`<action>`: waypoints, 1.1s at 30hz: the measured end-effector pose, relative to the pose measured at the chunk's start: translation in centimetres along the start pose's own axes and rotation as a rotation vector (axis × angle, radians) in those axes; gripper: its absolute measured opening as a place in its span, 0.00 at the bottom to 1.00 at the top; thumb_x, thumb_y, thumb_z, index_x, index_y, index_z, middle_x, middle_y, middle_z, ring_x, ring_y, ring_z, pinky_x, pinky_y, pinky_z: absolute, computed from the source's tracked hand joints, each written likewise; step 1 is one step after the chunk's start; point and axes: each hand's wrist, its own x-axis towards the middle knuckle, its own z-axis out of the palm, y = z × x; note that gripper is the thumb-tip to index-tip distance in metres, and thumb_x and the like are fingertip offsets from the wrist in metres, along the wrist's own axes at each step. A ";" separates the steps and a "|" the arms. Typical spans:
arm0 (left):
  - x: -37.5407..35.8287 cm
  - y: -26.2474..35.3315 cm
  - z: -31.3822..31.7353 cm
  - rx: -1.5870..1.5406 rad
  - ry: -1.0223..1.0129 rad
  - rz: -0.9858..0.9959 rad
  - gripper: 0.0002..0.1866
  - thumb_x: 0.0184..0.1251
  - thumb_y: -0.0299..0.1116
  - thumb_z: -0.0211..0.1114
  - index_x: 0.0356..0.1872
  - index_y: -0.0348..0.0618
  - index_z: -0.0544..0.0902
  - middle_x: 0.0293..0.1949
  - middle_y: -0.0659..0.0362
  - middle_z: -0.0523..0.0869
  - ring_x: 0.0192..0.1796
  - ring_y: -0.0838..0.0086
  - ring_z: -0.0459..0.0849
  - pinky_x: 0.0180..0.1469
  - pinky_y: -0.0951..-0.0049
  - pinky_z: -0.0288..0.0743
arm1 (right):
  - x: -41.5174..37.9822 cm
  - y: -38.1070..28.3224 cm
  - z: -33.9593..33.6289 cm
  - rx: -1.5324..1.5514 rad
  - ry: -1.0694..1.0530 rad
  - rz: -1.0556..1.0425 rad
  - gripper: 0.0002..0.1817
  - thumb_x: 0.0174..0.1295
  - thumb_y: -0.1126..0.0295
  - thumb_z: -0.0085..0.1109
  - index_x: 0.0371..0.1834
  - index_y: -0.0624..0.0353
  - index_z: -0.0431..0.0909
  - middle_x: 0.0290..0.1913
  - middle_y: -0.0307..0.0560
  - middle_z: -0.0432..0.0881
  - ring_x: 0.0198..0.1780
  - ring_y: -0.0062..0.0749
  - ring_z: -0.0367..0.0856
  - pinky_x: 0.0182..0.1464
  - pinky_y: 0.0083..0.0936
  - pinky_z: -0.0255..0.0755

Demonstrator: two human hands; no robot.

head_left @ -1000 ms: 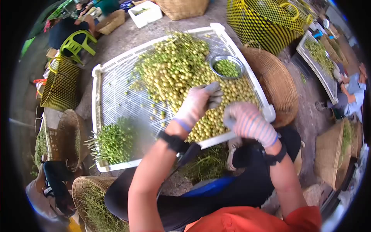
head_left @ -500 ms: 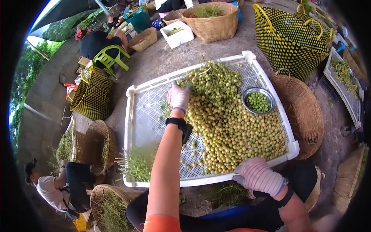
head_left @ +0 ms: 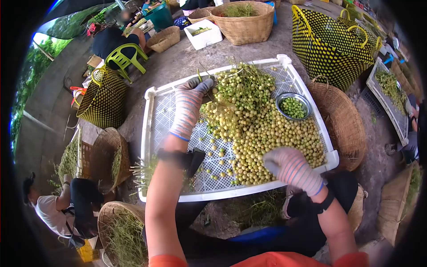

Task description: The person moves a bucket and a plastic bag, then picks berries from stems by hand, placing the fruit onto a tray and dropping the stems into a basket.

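The fruit pile (head_left: 262, 129) is a big heap of small round yellow-green fruit, the far end bunched on thin green stems, the near end mostly loose. It fills the right half of the white perforated tray (head_left: 153, 129). A few strays (head_left: 213, 153) are scattered over the mesh just right of the wrist.

Left hand (head_left: 189, 104), in a striped glove, is stretched out with its fingers curled onto the stemmed bunch (head_left: 240, 86) at the far edge of the heap, right at its fingertips. It looks like it's gripping stems, but I can't tell how tight. Right hand (head_left: 291, 169), also gloved, sits in a loose fist at the near edge of the heap, touching the fruit; can't tell if anything's inside it.

Containers: a small metal bowl (head_left: 308, 103) of greener fruit sits in the tray, beyond the right hand. Stripped stems (head_left: 147, 171) lie at the tray's near left corner, next to the left forearm. Just right of the tray there's a brown woven basket (head_left: 344, 124), contents hidden. Beyond it is a yellow-and-black mesh basket (head_left: 333, 44), and past the left hand's reach a wicker basket (head_left: 244, 26) with green stalks.
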 end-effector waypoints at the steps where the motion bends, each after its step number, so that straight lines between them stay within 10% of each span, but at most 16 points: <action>1: -1.0 0.9 0.3 -0.014 -0.032 0.010 0.08 0.62 0.30 0.67 0.39 0.38 0.84 0.33 0.58 0.88 0.32 0.74 0.85 0.36 0.72 0.81 | 0.6 -0.1 0.0 0.021 0.248 -0.070 0.09 0.56 0.63 0.61 0.34 0.57 0.80 0.33 0.51 0.82 0.37 0.47 0.80 0.40 0.38 0.75; 5: -4.6 1.5 2.4 -0.038 -0.118 0.015 0.09 0.63 0.30 0.66 0.41 0.38 0.84 0.34 0.58 0.88 0.33 0.75 0.85 0.37 0.73 0.81 | 4.1 -1.2 -2.0 0.139 0.628 -0.168 0.21 0.52 0.59 0.68 0.47 0.58 0.77 0.41 0.50 0.82 0.42 0.44 0.81 0.45 0.35 0.76; 13: -10.0 -4.7 5.1 0.035 -0.051 -0.173 0.07 0.61 0.28 0.68 0.36 0.34 0.84 0.29 0.57 0.87 0.27 0.76 0.83 0.31 0.78 0.79 | 7.3 0.0 1.1 0.216 0.266 0.110 0.21 0.50 0.50 0.67 0.32 0.58 0.84 0.26 0.52 0.82 0.29 0.43 0.82 0.37 0.33 0.75; 17: -10.8 -6.3 4.9 -0.091 0.003 -0.246 0.07 0.61 0.28 0.67 0.35 0.34 0.84 0.29 0.56 0.86 0.27 0.74 0.85 0.32 0.77 0.81 | 7.1 3.7 1.6 0.980 0.159 0.266 0.11 0.55 0.63 0.66 0.32 0.61 0.82 0.23 0.41 0.82 0.23 0.22 0.78 0.29 0.22 0.74; 21: -10.9 -7.2 4.7 -0.160 0.037 -0.254 0.08 0.62 0.26 0.66 0.37 0.31 0.82 0.30 0.54 0.86 0.29 0.71 0.86 0.34 0.73 0.83 | 7.0 3.1 1.9 0.456 0.244 0.005 0.17 0.51 0.58 0.70 0.35 0.61 0.81 0.29 0.46 0.84 0.30 0.30 0.82 0.35 0.26 0.76; 27: -11.6 -7.7 5.8 -0.120 0.044 -0.281 0.07 0.61 0.27 0.66 0.36 0.32 0.83 0.31 0.55 0.87 0.28 0.73 0.85 0.33 0.75 0.82 | 7.1 -0.4 1.8 0.049 0.106 0.245 0.17 0.46 0.57 0.68 0.33 0.57 0.82 0.30 0.50 0.84 0.33 0.42 0.83 0.40 0.34 0.76; 33: -12.0 -8.0 5.6 -0.144 0.060 -0.271 0.08 0.62 0.28 0.66 0.37 0.33 0.83 0.29 0.56 0.86 0.29 0.73 0.85 0.33 0.72 0.82 | 7.7 4.8 1.9 0.796 -0.082 0.363 0.22 0.46 0.60 0.72 0.40 0.63 0.80 0.31 0.48 0.85 0.31 0.31 0.84 0.36 0.25 0.79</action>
